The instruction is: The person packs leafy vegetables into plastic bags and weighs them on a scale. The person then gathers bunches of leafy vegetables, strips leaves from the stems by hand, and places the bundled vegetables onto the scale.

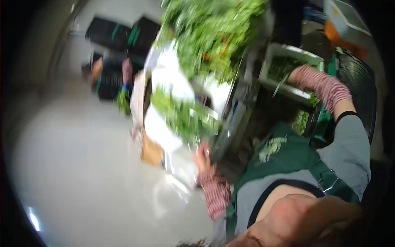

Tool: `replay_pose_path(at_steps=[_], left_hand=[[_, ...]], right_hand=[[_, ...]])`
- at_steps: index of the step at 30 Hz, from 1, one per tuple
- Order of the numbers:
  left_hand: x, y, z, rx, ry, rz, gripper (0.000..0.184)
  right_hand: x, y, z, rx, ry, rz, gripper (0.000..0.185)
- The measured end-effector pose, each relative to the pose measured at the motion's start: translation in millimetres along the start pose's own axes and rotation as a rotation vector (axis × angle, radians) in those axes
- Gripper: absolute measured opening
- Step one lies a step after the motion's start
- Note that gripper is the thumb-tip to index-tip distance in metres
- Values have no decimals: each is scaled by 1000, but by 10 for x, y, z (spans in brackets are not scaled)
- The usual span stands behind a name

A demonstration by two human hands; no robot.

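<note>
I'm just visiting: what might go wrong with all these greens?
The big heap of greens lies loose over the white surface, so leaves might slide off. Any that land on the shiny floor could make it slippery. The right hand is at the white bin while the left hand is by a smaller pile, which a sleeve could knock.

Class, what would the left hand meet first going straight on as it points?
Probably the nearer leafy greens, just ahead of the left hand; blur leaves depth and contact unclear.
</note>
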State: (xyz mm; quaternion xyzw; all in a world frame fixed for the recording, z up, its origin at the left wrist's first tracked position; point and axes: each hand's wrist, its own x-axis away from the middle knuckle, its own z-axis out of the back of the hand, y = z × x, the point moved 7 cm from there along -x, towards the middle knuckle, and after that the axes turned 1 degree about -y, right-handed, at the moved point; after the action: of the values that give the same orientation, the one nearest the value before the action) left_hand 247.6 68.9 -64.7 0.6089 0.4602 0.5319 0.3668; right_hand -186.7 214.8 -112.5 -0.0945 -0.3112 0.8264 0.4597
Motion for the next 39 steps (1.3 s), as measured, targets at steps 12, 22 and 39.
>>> replay_pose_path(at_steps=[12,22,39], left_hand=[[514,-44,206,-1,115,-46,46],[544,842,459,-1315,318,-815,90],[116,640,-262,-1446,-680,-1147,32]], right_hand=[[1125,1645,335,-889,146,-1049,33],[-950,-992,1580,107,591,99,58],[-2050,-1353,731,451,162,780,8]])
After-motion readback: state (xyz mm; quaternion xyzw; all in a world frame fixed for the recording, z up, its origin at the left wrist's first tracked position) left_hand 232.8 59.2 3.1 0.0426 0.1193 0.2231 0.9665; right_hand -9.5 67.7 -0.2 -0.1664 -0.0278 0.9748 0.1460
